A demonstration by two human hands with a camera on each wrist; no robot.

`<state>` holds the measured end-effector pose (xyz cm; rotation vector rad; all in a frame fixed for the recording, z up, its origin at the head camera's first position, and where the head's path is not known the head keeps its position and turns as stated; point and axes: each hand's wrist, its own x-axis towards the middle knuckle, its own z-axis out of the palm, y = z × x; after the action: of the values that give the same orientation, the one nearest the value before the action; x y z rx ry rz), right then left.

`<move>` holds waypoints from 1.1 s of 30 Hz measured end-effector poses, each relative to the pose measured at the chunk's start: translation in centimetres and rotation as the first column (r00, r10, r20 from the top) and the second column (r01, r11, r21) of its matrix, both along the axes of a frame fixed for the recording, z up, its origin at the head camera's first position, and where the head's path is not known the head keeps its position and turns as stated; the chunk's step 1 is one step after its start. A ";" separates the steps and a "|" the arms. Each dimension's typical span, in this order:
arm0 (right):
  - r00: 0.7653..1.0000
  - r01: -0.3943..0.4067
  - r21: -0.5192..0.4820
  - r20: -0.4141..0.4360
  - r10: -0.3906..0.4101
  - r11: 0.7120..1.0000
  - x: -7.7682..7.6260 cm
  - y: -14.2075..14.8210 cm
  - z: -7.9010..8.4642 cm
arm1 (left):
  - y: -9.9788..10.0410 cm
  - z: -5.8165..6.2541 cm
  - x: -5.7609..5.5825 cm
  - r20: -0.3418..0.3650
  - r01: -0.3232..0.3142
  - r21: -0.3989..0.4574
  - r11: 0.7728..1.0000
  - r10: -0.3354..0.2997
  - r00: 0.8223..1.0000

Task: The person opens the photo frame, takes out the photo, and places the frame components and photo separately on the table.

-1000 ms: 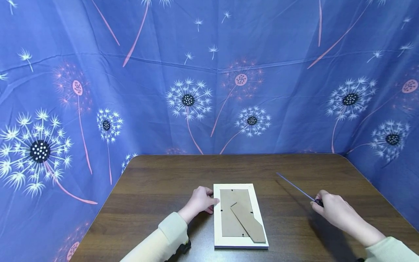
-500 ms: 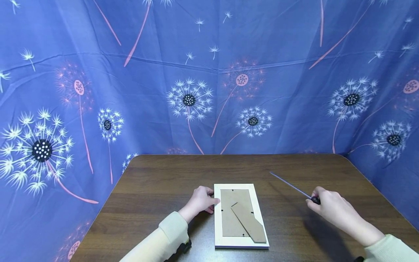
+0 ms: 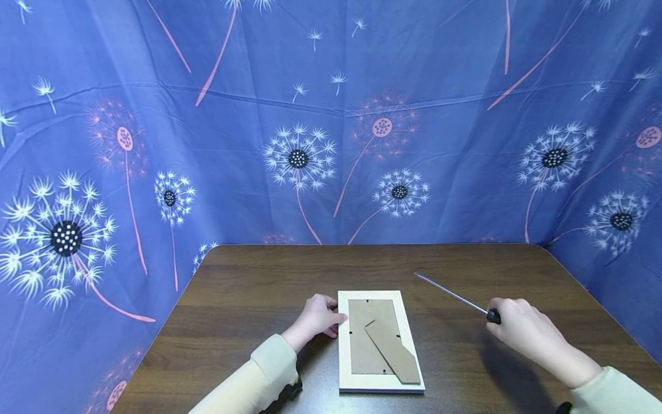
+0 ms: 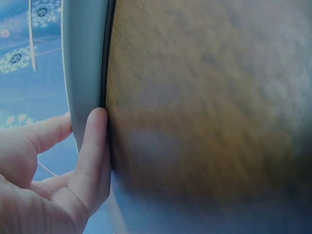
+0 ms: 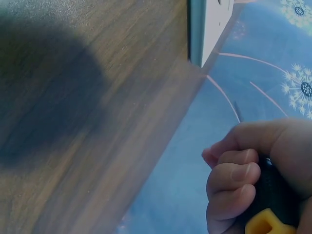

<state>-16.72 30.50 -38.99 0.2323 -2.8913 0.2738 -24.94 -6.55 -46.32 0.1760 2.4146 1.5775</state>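
Observation:
A white picture frame (image 3: 343,345) lies face down on the table, its brown backing board (image 3: 362,310) showing. On the board, a slanted easel stand (image 3: 394,353) lies flat, and small dark tabs sit around the edge. My left hand (image 3: 316,316) grips the frame's left side, thumb over the rim and fingers along the outer edge (image 4: 85,63). To the right of the frame, my right hand (image 3: 527,328) holds a screwdriver (image 3: 452,293) above the table. Its long thin shaft points left and away; the handle (image 5: 275,200) is black with a yellow end.
The dark wooden table (image 3: 248,276) has rounded far corners. A blue cloth (image 3: 233,172) with a dandelion print hangs behind it and along both sides. Dark wrist straps (image 3: 293,389) show under the pale sleeves (image 3: 253,374).
My right hand has shifted slightly left, bringing the screwdriver's tip closer to the frame. My left hand and the frame have stayed in place.

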 end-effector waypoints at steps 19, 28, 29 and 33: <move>0.995 -0.045 0.085 -0.081 0.052 0.995 -1.4 -2.2 0.2 | 0.0 -0.1 -0.1 0.002 -0.001 -0.006 1.000 0.001 1.000; 0.989 -0.068 0.141 -0.123 0.085 0.988 -1.9 -3.1 0.5 | 0.1 0.0 0.0 0.004 0.005 0.003 1.000 -0.005 1.000; 0.988 -0.070 0.142 -0.123 0.088 0.987 -1.9 -3.2 0.6 | 0.1 0.0 0.0 0.004 0.004 0.003 1.000 -0.004 1.000; 0.988 -0.081 0.154 -0.121 0.100 0.985 -1.9 -3.6 0.7 | 0.0 0.1 0.0 0.004 0.004 0.007 1.000 -0.004 1.000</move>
<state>-18.62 26.95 -38.28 0.3932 -2.7795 0.0552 -24.92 -6.52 -46.24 0.1781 2.4045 1.5838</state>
